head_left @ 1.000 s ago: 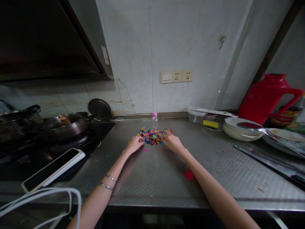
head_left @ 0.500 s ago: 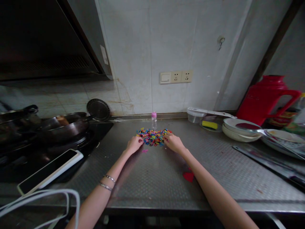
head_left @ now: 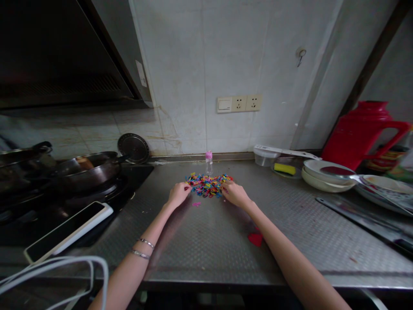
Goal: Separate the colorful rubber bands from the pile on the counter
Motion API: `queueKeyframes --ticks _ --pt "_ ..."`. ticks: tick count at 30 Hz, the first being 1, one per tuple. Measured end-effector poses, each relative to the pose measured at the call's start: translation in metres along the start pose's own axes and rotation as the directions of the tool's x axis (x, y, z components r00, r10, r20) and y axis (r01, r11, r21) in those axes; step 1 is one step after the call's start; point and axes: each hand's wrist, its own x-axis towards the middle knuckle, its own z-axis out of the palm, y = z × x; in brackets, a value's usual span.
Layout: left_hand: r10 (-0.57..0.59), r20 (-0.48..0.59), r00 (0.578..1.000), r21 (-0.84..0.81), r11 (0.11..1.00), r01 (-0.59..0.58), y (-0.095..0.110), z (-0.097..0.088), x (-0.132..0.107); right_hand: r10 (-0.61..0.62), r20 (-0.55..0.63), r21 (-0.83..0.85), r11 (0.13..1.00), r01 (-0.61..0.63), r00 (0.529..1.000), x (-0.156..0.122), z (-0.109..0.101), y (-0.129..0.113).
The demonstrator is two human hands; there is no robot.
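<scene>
Shifted left hand [head_left: 179, 194] slightly outward since half a second ago; cannot tell whether pinching with it or with right hand [head_left: 235, 193]. Nearest, see red scrap [head_left: 255, 239] beside right forearm [head_left: 288, 258]; next, loose pink bands [head_left: 196, 204]; then, between both hands, coloured-band pile [head_left: 209, 188]; behind it, pink-capped bottle [head_left: 209, 164], in the way toward wall [head_left: 180, 64].

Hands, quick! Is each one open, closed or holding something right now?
Left hand: curled by the colourful pile; can't tell if it holds anything.
Right hand: at the pile's right edge; can't tell its grip.
</scene>
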Motion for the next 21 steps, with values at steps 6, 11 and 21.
queueKeyframes --ticks 6,11,21 --pt "-0.027 -0.175 0.984 -0.039 0.999 0.021 0.005 -0.001 -0.001 -0.017 0.003 0.016 1.0 0.016 1.0 0.001 0.004 0.004" --pt "0.107 -0.11 0.988 -0.27 0.954 -0.133 0.03 0.003 -0.009 -0.082 0.024 0.026 0.996 0.082 0.996 0.001 0.008 0.004" --pt "0.34 0.233 0.911 -0.275 0.922 -0.273 0.052 0.019 -0.026 -0.091 0.053 0.034 0.995 0.09 0.994 -0.001 0.007 0.002"
